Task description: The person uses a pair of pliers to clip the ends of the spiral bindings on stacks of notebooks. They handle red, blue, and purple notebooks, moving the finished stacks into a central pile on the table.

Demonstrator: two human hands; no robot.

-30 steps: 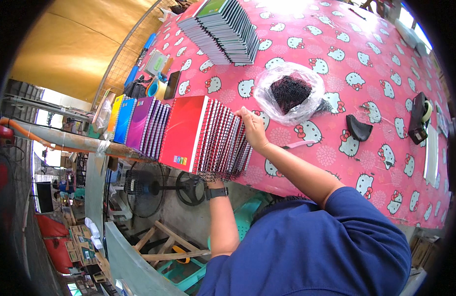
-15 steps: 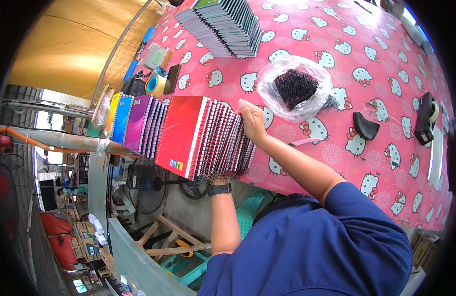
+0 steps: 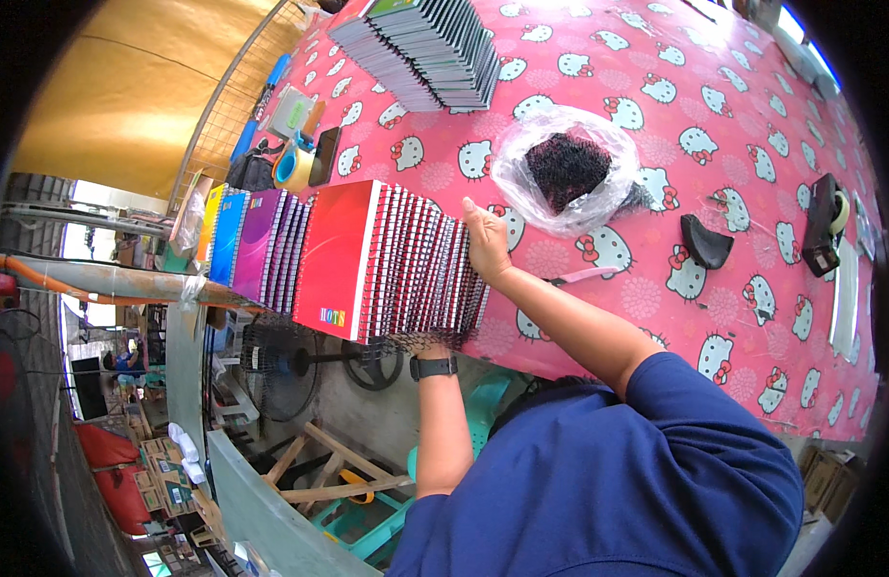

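Note:
A leaning row of red spiral notebooks (image 3: 336,260) stands at the table's near left edge, covers facing left and wire bindings toward me. My right hand (image 3: 489,240) is closed on the far right end of this row, thumb up, its other fingers partly hidden by the notebooks. From below, my left forearm with a dark wristwatch (image 3: 433,367) reaches up to the row's underside; the notebooks and their bindings cover that hand's fingers. Left of the red row lean purple notebooks (image 3: 257,240), blue notebooks (image 3: 227,227) and a yellow notebook (image 3: 212,216).
On the pink patterned tablecloth (image 3: 598,356) lie a plastic bag of black wire pieces (image 3: 567,171), a curved black piece (image 3: 706,242) and a tape dispenser (image 3: 825,226). A tall notebook stack (image 3: 425,58) stands behind. Tape rolls (image 3: 292,169) and a phone (image 3: 324,157) sit far left. Below is a fan (image 3: 281,365).
The whole view has shifted slightly, with table items a little further left. The red notebooks and my hands keep nearly the same arrangement.

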